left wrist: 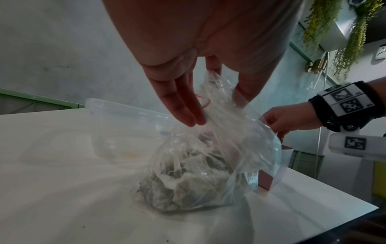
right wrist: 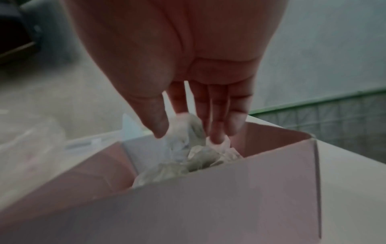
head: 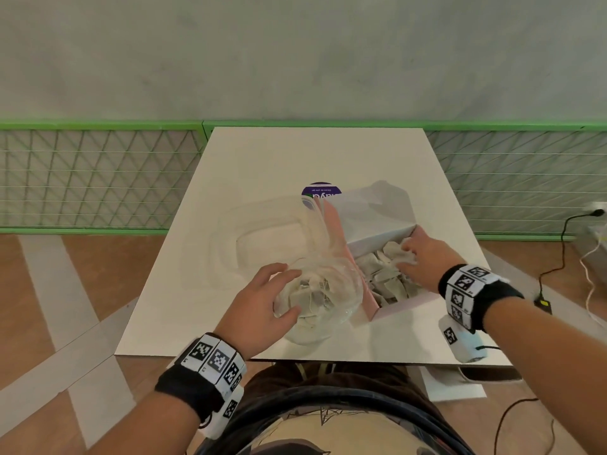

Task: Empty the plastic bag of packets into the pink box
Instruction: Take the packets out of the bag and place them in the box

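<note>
White square bench [head: 262, 152], flat top, standing on a wooden floor [head: 49, 290]. Directly on it:
- plastic bag [head: 315, 300], clear, near the front edge, packets [head: 312, 293] showing through it
- pink box [head: 407, 305] just beside the bag on its right, open, lid flap tilted back
- clear plastic container [head: 262, 238] behind the bag, left of the box
- purple round sticker [head: 320, 189] mid-bench, partly hidden by the box

Upside-down "Clean as you go" on purple sticker [head: 321, 191]
</note>
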Demonstrator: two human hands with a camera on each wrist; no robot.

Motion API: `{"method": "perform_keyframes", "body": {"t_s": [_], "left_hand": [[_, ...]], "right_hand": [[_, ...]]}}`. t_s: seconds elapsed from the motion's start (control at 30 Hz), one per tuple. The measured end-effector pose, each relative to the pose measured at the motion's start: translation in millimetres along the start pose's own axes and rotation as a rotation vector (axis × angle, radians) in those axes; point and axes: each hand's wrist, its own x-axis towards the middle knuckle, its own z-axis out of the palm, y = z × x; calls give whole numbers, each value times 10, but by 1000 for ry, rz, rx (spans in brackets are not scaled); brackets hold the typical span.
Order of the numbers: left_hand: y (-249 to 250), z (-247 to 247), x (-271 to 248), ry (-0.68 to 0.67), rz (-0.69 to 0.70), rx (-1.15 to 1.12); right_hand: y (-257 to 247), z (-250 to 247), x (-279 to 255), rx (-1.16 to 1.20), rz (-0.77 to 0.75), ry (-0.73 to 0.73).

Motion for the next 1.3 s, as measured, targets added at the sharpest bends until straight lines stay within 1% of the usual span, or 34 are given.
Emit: {"method": "perform_keyframes", "body": {"t_s": [0.07, 0.1, 0.13, 0.17, 0.2, 0.23, 0.27, 0.3, 0.33, 0.37, 0.4, 0.5, 0.63, 0.73, 0.83, 0.93, 1.03, 1.1, 1.2, 1.3], "left_hand": [[5, -6, 11, -7, -2, 3], [8, -10, 14, -11, -4, 3], [8, -16, 17, -14, -9, 1], [7, -20, 20, -16, -12, -1], [9, -23, 25, -18, -12, -6], [11, -24, 30, -20, -8, -9], [17, -25, 37, -21, -1, -11], [19, -21, 44, -21, 6, -12], [22, -17, 50, -22, 12, -13], [25, -13, 54, -23, 16, -12], [25, -7, 52, -24, 17, -9], [44, 8, 24, -41, 22, 4], [62, 29, -2, -57, 29, -10], [65, 52, -3, -67, 45, -12], [65, 70, -19, -76, 52, -18], [31, 86, -35, -65, 49, -16], [-14, 94, -37, -51, 50, -22], [-29, 81, -35, -49, 46, -14], [-43, 61, -26, -51, 38, -10], [-49, 70, -14, -56, 34, 0]], "right_hand": [[-157, 30, -42, -152, -86, 63], [-277, 8, -96, -173, -153, 127], [-428, -30, -167, -129, -206, 181], [-594, -55, -253, -49, -248, 189], [-776, -57, -370, 19, -298, 147], [-944, -5, -457, 77, -369, 59], [-1101, 74, -523, 75, -451, -36], [-1250, 159, -568, 28, -519, -116], [-1369, 256, -577, -81, -536, -191], [-1468, 351, -543, -205, -507, -236], [-1517, 451, -473, -310, -460, -252], [-1611, 652, -289, -489, -371, -233], [-1654, 740, -166, -514, -275, -263], [-1612, 749, -138, -546, -275, -267], [-1563, 851, -164, -618, -289, -317], [-1569, 833, -280, -574, -303, -233], [-1545, 749, -390, -522, -410, -108], [-1498, 657, -422, -355, -457, -68], [-1394, 430, -454, -48, -508, -68], [-1289, 147, -521, 101, -522, -48]]}}
